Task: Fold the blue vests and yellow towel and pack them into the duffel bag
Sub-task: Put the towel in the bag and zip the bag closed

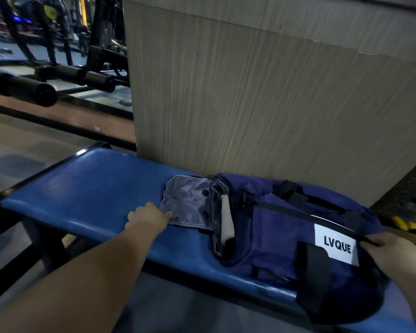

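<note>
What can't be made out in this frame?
Head view:
- Bag contents: hidden by its own fabric.
- Left hand grip on the flap: fingertips hidden under the hand.
- Strap end: hidden in the right hand.
- Yellow object: blurred, cut by right edge.

a blue padded bench stands against a wood-grain pillar, black gym equipment behind.

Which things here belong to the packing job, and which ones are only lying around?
Job: duffel bag; grey flap; left hand, pinching the flap; right hand, gripping the duffel bag's end.
Lying about: bench; barbells; pillar.
</note>
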Tool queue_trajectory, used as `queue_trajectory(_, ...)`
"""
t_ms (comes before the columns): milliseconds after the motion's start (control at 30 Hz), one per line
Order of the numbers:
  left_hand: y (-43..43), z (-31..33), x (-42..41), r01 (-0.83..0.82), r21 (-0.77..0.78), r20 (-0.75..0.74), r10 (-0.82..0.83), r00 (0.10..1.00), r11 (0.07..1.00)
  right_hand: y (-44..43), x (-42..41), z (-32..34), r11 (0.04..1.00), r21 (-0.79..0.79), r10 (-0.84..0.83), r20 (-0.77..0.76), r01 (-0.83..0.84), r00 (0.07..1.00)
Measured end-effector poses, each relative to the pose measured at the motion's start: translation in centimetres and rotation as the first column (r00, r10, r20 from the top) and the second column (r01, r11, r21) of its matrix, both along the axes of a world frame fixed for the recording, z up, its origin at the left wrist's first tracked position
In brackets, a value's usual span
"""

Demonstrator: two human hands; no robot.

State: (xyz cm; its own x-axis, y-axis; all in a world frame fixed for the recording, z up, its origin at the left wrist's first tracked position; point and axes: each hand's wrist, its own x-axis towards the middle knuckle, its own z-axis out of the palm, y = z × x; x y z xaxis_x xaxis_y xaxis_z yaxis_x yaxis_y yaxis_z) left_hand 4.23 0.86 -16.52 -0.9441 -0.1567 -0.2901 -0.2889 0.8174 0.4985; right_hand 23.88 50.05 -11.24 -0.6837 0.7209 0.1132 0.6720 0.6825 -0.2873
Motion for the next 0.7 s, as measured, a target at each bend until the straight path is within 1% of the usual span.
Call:
queue_trajectory(33, 0.1, -0.2, -0.1, 0.012, -0.009, 0.01, -0.012, 1.0, 1.0, -0.3, 0.0, 0.2, 1.0, -0.007, 0.0, 0.01, 0.0, 1.0)
queue_trajectory(200, 0.6, -0.2, -0.5, 0.042, 0.087, 0.029, -0.045, 0.999, 0.995, -1.2, 0.2, 0.5, 0.992, -0.121, 0.018, -0.062, -0.025, 0.998)
queue_trajectory(267, 0.6, -0.2, -0.7, 0.063, 0.126, -0.011, -0.062, 0.998, 0.99, -3.1, 0.5, 1.7, 0.984, -0.172, 0.018, -0.095, -0.035, 0.995)
queue_trajectory(333, 0.6, 0.0, -0.5, 0.071, 0.22, -0.082, -0.054, 0.995, 0.973, -5.9, 0.9, 3.5, 0.988, -0.143, 0.023, -0.18, -0.05, 0.983)
queue_trajectory(367, 0.7, 0.1, -0.3, 0.074, 0.286, -0.128, -0.039, 0.991, 0.955, -7.6, 0.9, 4.4, 0.989, -0.12, 0.052, -0.259, -0.085, 0.965)
queue_trajectory(400, 0.9, 0.3, 0.0, 0.076, 0.349, -0.179, -0.013, 0.984, 0.934, -9.7, 0.9, 5.5, 0.979, -0.124, 0.108, -0.348, -0.16, 0.931)
queue_trajectory(433, 1.1, 0.8, 0.4, 0.082, 0.395, -0.233, 0.013, 0.972, 0.915, -11.9, 0.9, 6.3, 0.952, -0.135, 0.195, -0.429, -0.276, 0.882)
queue_trajectory(467, 1.3, 1.4, 0.7, 0.107, 0.422, -0.284, 0.02, 0.959, 0.9, -14.4, 1.0, 7.0, 0.909, -0.13, 0.296, -0.466, -0.395, 0.834)
queue_trajectory(500, 1.5, 2.0, 1.0, 0.145, 0.43, -0.329, 0.005, 0.944, 0.891, -16.7, 0.9, 7.5, 0.862, -0.078, 0.424, -0.434, -0.502, 0.795)
queue_trajectory(533, 1.8, 2.6, 1.3, 0.197, 0.428, -0.369, -0.029, 0.929, 0.882, -18.4, 0.7, 7.6, 0.811, 0.004, 0.554, -0.329, -0.585, 0.765)
queue_trajectory(567, 2.1, 3.3, 1.6, 0.261, 0.419, -0.408, -0.076, 0.91, 0.87, -19.5, 0.2, 7.1, 0.763, 0.064, 0.643, -0.17, -0.643, 0.746)
queue_trajectory(600, 2.5, 3.8, 2.0, 0.327, 0.408, -0.447, -0.125, 0.886, 0.853, -20.3, -0.4, 6.5, 0.732, 0.118, 0.678, -0.017, -0.671, 0.735)
queue_trajectory(633, 2.9, 4.2, 2.3, 0.384, 0.4, -0.481, -0.167, 0.861, 0.832, -21.0, -1.0, 5.9, 0.726, 0.148, 0.664, 0.103, -0.671, 0.741)
queue_trajectory(667, 3.4, 4.5, 2.7, 0.432, 0.394, -0.511, -0.198, 0.837, 0.811, -21.5, -1.4, 5.5, 0.747, 0.174, 0.622, 0.161, -0.642, 0.767)
queue_trajectory(700, 3.9, 4.8, 3.0, 0.478, 0.386, -0.539, -0.228, 0.811, 0.789, -21.7, -1.8, 5.1, 0.765, 0.205, 0.595, 0.138, -0.611, 0.792)
